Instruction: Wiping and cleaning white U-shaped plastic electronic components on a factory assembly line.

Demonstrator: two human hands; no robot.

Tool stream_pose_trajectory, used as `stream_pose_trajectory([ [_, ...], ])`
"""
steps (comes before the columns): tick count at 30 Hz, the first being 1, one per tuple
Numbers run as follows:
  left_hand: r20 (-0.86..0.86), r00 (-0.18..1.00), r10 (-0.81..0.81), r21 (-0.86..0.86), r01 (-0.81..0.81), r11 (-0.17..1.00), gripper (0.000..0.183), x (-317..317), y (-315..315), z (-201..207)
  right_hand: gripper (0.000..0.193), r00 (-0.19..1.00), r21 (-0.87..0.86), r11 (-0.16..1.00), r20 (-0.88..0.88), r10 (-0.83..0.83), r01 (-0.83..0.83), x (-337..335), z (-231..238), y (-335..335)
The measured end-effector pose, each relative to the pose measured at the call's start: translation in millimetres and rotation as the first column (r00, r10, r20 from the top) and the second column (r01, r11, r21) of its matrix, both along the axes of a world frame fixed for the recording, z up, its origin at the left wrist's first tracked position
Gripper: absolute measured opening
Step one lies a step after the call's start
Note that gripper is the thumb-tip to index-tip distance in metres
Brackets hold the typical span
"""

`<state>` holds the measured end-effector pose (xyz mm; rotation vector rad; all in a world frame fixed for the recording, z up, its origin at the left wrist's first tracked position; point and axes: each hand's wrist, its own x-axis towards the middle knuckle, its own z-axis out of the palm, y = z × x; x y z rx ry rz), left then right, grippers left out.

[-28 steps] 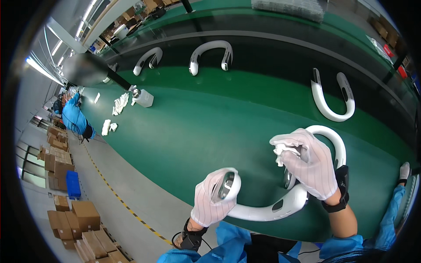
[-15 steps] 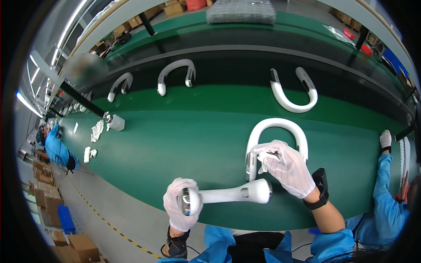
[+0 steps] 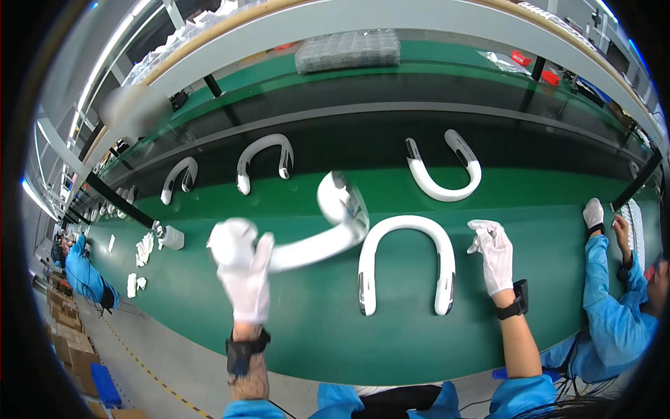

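My left hand (image 3: 244,279), in a white striped glove, is closed round one end of a white U-shaped neck fan (image 3: 307,251). This fan is blurred by motion and held above the table, its curve pointing right and its other end raised. A second neck fan (image 3: 407,222) lies on the green table (image 3: 307,342) in front of me, with its curve away from me and both ends toward me. To its right hovers my gloved right hand (image 3: 492,255), apart from the fan, fingers curled together. Whether something small is pinched there is hidden.
Along the dark and green strip at the back lie more neck fans (image 3: 444,192), several farther left. A spray bottle (image 3: 171,237) and white cloths (image 3: 144,249) are at the left. At the right sits a co-worker in a blue sleeve (image 3: 606,307). Clear plastic trays (image 3: 349,52) stand behind.
My left hand has lifted its neck fan forward and to the left, turning it. My right hand has left the end of the fan on the table and moved right. The view has shifted.
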<state>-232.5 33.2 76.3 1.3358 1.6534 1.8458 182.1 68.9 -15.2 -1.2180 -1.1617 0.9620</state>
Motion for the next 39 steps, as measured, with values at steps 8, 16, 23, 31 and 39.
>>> stream_pose_trajectory([
  [8,-0.362,0.915,0.179,0.229,-0.099,0.968,0.053,67.4,211.9,-62.6,0.018,0.997,-0.077,0.996,-0.061,-0.045,0.041,4.7,-46.6,18.3],
  [16,-0.577,0.759,0.303,0.375,-0.083,0.923,0.054,91.4,331.3,-121.1,0.019,0.978,0.087,0.991,0.174,-0.118,0.104,6.8,-59.0,16.6],
  [23,-0.747,0.657,-0.098,0.170,0.332,0.928,0.064,61.1,310.3,-117.4,0.016,0.878,0.360,0.921,0.378,-0.293,0.152,-1.7,-36.8,18.8],
  [31,-0.874,0.470,-0.120,0.028,0.297,0.955,0.046,66.6,268.1,-68.1,0.034,0.951,0.326,0.942,0.261,-0.167,0.076,5.1,-50.3,16.3],
  [39,-0.754,0.119,-0.647,-0.508,0.518,0.688,0.045,342.6,230.3,-52.5,0.041,0.949,0.139,0.966,-0.260,-0.177,0.218,10.1,-52.5,15.5],
])
